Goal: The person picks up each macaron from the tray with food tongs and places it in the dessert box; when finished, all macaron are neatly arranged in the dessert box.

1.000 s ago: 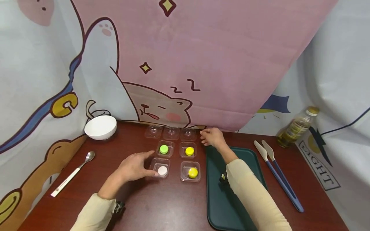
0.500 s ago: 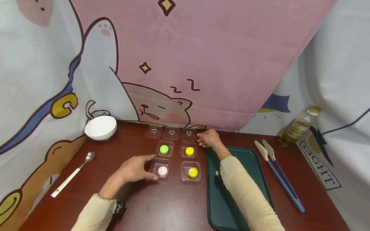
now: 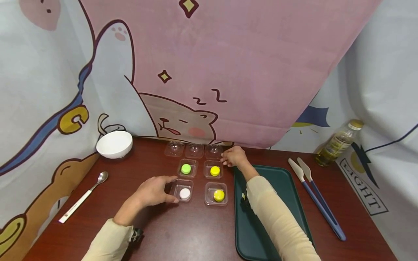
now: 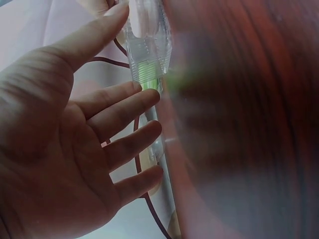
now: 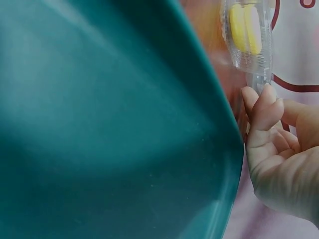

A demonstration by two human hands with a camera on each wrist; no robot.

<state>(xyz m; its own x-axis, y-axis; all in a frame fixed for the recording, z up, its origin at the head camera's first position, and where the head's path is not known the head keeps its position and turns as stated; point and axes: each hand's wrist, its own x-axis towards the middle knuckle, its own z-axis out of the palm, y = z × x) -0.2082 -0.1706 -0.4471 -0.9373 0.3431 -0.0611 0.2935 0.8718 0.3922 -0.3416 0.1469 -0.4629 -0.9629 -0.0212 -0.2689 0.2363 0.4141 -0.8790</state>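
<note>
My left hand [image 3: 153, 191], thumb and fingers spread, is at the left side of a small clear plastic box [image 3: 174, 188] with a white macaron [image 3: 185, 194] in it. The left wrist view has its fingers [image 4: 124, 114] fairly straight and the thumb at the box wall. With curled fingers my right hand [image 3: 236, 157] pinches the right edge of a clear domed lid [image 3: 213, 151], the rightmost of three in the back row. A green macaron [image 3: 186, 169] and two yellow macarons, a back one [image 3: 214, 171] and a front one [image 3: 219, 195], sit in similar boxes.
A dark green tray [image 3: 254, 224] lies under the right forearm. Blue-handled tongs [image 3: 321, 203] and an oil bottle [image 3: 339, 143] stand farther right. At left are a white bowl [image 3: 114, 145] and a spoon [image 3: 81, 199]. A printed cloth [image 3: 261, 72] rises behind the table.
My right hand has shifted a little left, from beside the back row to the rightmost lid's edge. The left hand has hardly moved, and the boxes stay in place.
</note>
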